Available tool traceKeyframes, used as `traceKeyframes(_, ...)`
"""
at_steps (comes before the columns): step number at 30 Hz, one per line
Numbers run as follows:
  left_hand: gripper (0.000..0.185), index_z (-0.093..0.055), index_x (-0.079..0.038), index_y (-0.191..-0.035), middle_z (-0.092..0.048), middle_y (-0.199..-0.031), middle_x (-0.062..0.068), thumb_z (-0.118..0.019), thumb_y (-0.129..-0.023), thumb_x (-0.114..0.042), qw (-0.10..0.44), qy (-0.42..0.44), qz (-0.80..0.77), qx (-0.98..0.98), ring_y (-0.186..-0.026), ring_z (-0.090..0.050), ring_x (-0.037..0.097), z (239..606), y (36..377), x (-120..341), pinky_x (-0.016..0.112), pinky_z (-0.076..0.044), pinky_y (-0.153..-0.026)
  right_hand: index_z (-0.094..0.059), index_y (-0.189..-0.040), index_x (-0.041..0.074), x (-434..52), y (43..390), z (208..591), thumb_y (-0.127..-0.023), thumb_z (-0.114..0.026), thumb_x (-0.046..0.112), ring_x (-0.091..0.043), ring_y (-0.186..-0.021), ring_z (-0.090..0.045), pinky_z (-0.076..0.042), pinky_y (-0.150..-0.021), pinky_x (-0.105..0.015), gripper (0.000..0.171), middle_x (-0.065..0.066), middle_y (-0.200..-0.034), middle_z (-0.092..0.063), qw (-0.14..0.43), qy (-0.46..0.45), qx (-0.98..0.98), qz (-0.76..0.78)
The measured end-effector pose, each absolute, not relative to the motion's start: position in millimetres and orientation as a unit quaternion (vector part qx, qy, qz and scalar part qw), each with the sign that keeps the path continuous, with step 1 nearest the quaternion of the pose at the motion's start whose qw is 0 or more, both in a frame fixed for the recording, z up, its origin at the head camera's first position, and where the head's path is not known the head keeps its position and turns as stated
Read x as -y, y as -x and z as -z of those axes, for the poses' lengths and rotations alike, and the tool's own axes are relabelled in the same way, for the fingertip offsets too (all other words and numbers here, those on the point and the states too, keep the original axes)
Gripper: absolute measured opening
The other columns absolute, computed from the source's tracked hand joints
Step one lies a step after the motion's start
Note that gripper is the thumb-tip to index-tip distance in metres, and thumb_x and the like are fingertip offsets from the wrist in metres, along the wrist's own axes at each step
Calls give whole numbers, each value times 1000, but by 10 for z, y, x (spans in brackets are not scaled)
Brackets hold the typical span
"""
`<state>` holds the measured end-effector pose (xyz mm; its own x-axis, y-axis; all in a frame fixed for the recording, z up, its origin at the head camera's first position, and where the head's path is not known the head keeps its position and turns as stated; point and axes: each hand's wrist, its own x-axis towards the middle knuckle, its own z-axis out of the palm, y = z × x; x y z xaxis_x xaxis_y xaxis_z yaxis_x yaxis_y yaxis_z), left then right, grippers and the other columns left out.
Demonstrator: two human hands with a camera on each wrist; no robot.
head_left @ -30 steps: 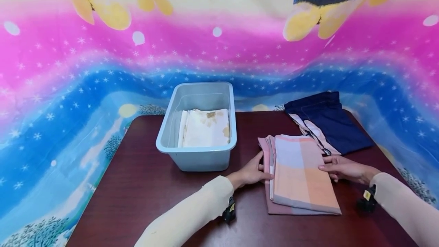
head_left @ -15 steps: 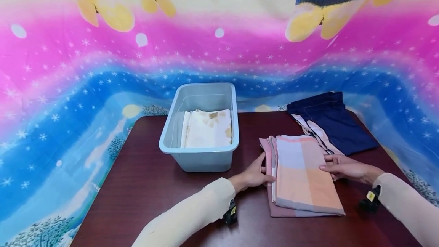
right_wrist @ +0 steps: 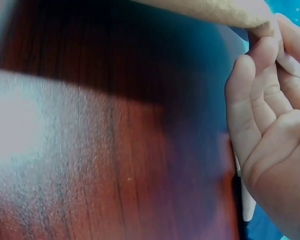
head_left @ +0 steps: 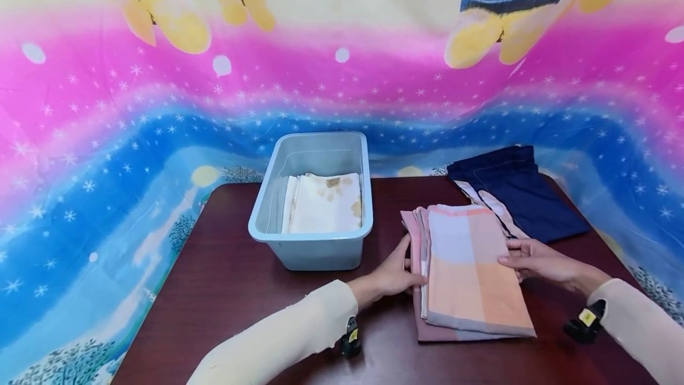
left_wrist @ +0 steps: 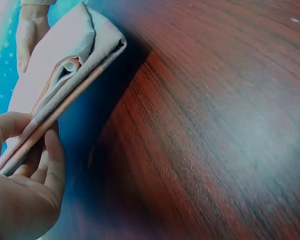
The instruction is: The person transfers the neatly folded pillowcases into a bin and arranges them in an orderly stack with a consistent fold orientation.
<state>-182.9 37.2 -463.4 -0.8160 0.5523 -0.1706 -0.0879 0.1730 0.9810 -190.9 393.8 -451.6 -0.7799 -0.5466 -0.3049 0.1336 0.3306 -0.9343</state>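
Observation:
A folded cloth (head_left: 470, 272) in pink, peach and pale lilac checks is held between both hands over the right half of the table. At its left edge my left hand (head_left: 394, 272) pinches the layers, thumb on top and fingers underneath; the left wrist view shows the cloth's rolled layers (left_wrist: 65, 75) end-on. The right hand (head_left: 542, 263) grips the opposite edge with its thumb above. In the right wrist view, the right hand's fingers (right_wrist: 242, 100) curl under the cloth's edge, and a dark shadow lies on the table below.
A grey-blue plastic tub (head_left: 315, 251) stands left of the cloth, with a folded white cloth with brown flower print (head_left: 326, 204) inside. Folded navy fabric (head_left: 523, 195) lies at the back right, partly behind the held cloth. A printed curtain (head_left: 342, 88) hangs behind the dark red-brown table (head_left: 224, 290).
The cloth has risen slightly between the two hands, its far edge appearing a bit higher and further left than half a second ago. Both hands keep their hold.

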Motion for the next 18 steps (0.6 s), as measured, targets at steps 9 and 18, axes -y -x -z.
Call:
traceKeyframes(9, 94, -16, -27, -159, -69, -117, 19, -71, -88, 1, 234, -191, -597, -743, -68, -65, 13, 4529, 1782, -224, 49, -59, -57, -14, -150, -20, -3827, 1871, 4368, -107, -47, 12, -8, -84, -67, -60, -71, -36, 63, 8, -108, -72, 290, 139, -778, 540)
traceKeyframes(18, 94, -12, -28, -160, -70, -116, 18, -70, -91, -3, 235, -216, -572, -756, -56, -61, 11, 4368, 1787, -151, 41, -56, -54, 3, -154, -17, -3789, 1817, 4164, -107, -49, 18, -11, -85, -68, -60, -73, -38, 79, 7, -107, -71, 285, 116, -806, 506)
